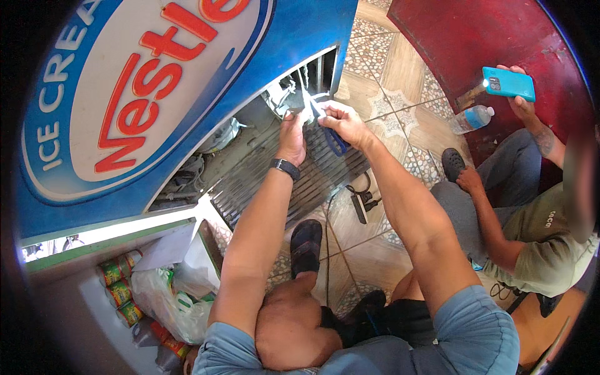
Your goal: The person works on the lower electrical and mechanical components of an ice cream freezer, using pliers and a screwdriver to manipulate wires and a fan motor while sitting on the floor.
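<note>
We are pinching white strands point(306, 98) in our left hand's point(292, 136) grip and holding a blue-handled tool point(341, 147) in our right hand point(347, 125), at the blue cabinet's point(300, 37) opening. A ridged grille point(253, 187) is spreading below, black plugs point(367, 203) are lying nearby, and a co-worker's hand point(526, 107) is holding a lit phone point(515, 85).

A blue-grey short-sleeved shirt point(381, 360) spans four to seven o'clock. A dark wristwatch point(285, 168) shows toward eleven, a dark shoe point(306, 247) at six.
</note>
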Tool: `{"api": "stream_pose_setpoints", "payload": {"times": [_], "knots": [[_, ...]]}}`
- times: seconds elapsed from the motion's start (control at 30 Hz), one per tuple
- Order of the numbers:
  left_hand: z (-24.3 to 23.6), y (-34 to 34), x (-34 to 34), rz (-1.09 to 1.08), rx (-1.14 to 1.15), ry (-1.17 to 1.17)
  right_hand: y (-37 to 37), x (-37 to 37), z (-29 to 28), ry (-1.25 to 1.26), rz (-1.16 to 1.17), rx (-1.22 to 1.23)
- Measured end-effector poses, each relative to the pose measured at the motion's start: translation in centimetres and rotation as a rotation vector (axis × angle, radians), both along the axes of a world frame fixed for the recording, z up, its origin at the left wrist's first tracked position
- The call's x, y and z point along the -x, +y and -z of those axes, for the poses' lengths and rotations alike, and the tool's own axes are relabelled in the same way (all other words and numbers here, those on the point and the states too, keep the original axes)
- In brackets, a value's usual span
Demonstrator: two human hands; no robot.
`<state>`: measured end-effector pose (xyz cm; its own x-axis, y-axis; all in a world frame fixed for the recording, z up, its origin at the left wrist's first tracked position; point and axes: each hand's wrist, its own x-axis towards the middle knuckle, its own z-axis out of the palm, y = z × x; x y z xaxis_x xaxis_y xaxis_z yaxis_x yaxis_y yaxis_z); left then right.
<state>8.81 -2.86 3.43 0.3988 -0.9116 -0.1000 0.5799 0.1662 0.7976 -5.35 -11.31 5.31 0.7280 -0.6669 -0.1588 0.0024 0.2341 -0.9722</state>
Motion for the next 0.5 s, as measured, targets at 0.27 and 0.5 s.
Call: {"api": "stream_pose_setpoints", "payload": {"times": [0.27, 0.5], "knots": [[0.5, 0.0, 0.2, -0.06, -0.081, -0.009, -1.0, 4.7, -3.4, 0.586, 0.146, 0.436], [0.5, -0.1, 0.2, -0.008, -0.058, -0.006, -5.7, -6.5, -16.1, 1.371, -0.702, 1.297]]}}
